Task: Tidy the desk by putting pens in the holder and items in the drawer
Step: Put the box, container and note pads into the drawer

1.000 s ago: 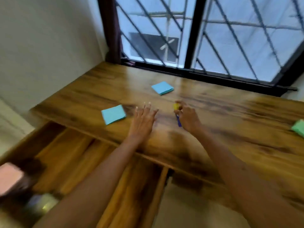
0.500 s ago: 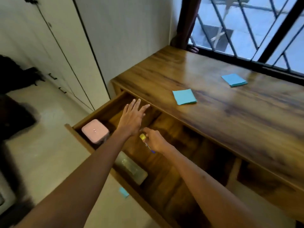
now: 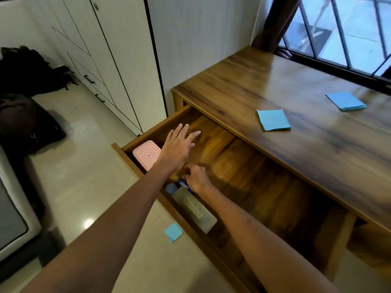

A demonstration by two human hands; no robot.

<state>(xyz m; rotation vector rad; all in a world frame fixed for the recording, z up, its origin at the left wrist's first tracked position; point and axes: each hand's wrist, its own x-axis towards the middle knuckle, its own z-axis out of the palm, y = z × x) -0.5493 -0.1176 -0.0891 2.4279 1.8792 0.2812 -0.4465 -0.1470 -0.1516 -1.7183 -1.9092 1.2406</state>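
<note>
The wooden drawer (image 3: pixel 264 187) under the desk (image 3: pixel 306 144) stands pulled out. My right hand (image 3: pixel 195 179) grips a small blue item with a yellow cap (image 3: pixel 182 182) low in the drawer's front left part. My left hand (image 3: pixel 177 148) hovers above the drawer with its fingers spread and straight, holding nothing. Inside the drawer lie a pink box (image 3: pixel 146 154), a translucent grey case (image 3: pixel 193 209) and a small blue round thing (image 3: pixel 171 188). Two blue sticky-note pads (image 3: pixel 273 119) (image 3: pixel 346 100) lie on the desk top.
A blue sticky-note pad (image 3: pixel 173 231) lies on the tiled floor below the drawer front. White cupboard doors (image 3: pixel 101 51) stand to the left, with dark bags (image 3: pixel 27 115) on the floor. A barred window (image 3: pixel 338 32) runs along the desk's far edge.
My right hand carried the blue and yellow item from the desk top down into the open drawer. My left hand left the desk top and now hangs over the drawer. The view swung left.
</note>
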